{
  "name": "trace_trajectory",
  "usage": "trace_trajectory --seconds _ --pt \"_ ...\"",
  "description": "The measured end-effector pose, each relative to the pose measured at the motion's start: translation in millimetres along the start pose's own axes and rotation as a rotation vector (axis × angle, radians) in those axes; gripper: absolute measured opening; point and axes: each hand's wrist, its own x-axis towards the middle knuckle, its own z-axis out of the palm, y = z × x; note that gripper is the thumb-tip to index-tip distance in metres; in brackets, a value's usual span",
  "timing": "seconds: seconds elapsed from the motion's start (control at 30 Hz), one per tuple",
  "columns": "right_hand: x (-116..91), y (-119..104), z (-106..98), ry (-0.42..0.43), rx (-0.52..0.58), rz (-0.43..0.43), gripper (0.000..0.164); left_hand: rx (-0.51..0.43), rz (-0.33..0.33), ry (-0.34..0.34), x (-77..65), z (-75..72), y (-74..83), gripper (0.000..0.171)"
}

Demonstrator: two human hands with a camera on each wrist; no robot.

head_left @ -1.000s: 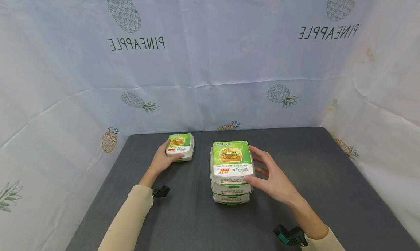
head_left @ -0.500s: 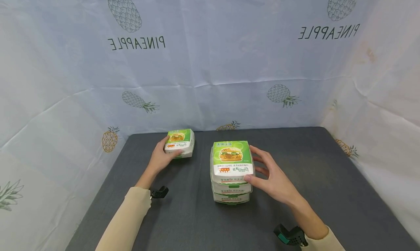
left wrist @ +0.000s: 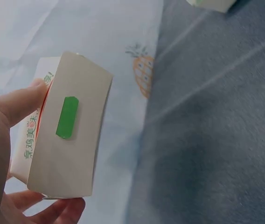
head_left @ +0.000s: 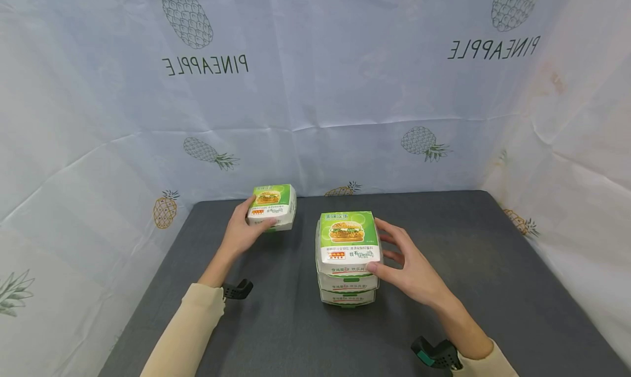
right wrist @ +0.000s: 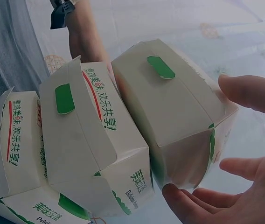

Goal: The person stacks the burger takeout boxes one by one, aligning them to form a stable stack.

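Observation:
My left hand (head_left: 240, 232) grips a green and white burger box (head_left: 271, 207) at the far left, thumb on its near side and fingers round its left. In the left wrist view this box (left wrist: 72, 126) is clear of the dark table, and its green tab shows. Right of centre stands a stack of three such boxes, with a burger picture on the top box (head_left: 348, 241). My right hand (head_left: 411, 264) holds this top box at its right side, thumb at the near corner. Its fingers curve against the box (right wrist: 174, 102) in the right wrist view.
Below the top box sit the middle box (head_left: 347, 283) and the bottom box (head_left: 347, 297). The dark table (head_left: 473, 256) ends at a white pineapple-print cloth (head_left: 315, 92) at the back and sides. A black strap device (head_left: 436, 354) sits on each wrist.
My left hand has raised its burger box and moved it slightly away, so it now overlaps the back cloth in the head view. The right hand and the stack have stayed put.

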Motion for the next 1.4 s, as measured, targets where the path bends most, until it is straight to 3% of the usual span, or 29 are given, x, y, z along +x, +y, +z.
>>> trace_trajectory --seconds 0.53,1.07,1.4 --pt "-0.3 -0.8 -0.3 -0.001 -0.003 -0.002 0.078 -0.065 0.116 0.018 -14.5 -11.4 44.2 0.095" --pt "-1.1 -1.6 -0.1 0.005 -0.006 -0.001 0.077 -0.163 0.244 -0.020 -31.9 -20.9 81.3 0.088" --pt "-0.1 -2.7 0.1 0.004 -0.012 0.002 0.076 -0.177 0.309 -0.039 -41.1 -25.8 99.5 0.086"
